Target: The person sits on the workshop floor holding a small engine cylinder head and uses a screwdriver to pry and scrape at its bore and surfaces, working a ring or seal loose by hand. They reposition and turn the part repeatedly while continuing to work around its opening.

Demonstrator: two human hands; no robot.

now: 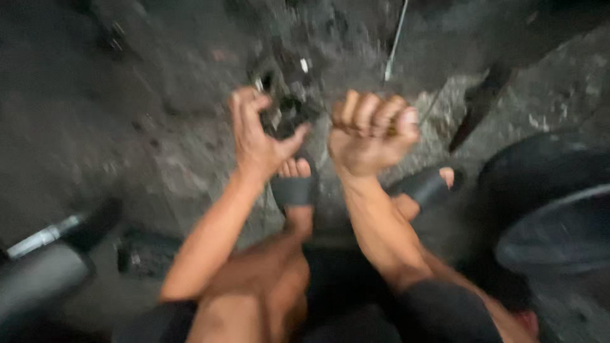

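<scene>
Head view, blurred: dark greasy metal part (286,105) lay on the grey concrete floor (127,127), just beyond both hands; left hand (257,136) hovered at it, fingers curled, thumb spread, gripping nothing I could make out; right hand (372,133) clenched in a fist around a thin tool handle (395,127); black sandals (293,189) below; black tyre (553,209) at right.

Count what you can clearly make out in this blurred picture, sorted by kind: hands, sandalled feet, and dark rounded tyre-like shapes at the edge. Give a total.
Hands: 2, the left hand and the right hand
Feet in dark sandals: 2, the left sandal and the right sandal
Dark tyre-like shape: 1
Total: 5
</scene>
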